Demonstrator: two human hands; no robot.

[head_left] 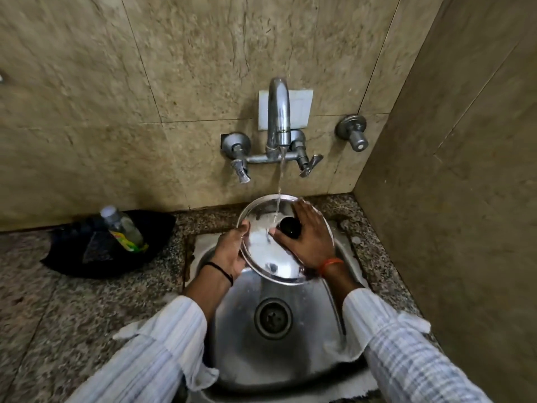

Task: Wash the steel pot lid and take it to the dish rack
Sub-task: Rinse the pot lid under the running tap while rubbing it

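No text, brand, number or sign can be read anywhere. The clear bottle (123,228) lying in the black bowl (69,257) on the bench (43,315) carries a yellow, green and red label (128,241), probably printed with a brand name, but it is too blurred and small to make out.

You have the steel pot lid (270,254) held over the sink, a round, shiny disc with a thin raised rim and a black knob at its middle. It sits tilted, knob side up toward you, its far edge nearest the wall and its near edge lower over the basin. A thin stream of water lands on its top just beside the knob, and the wet surface gleams with bright reflections.
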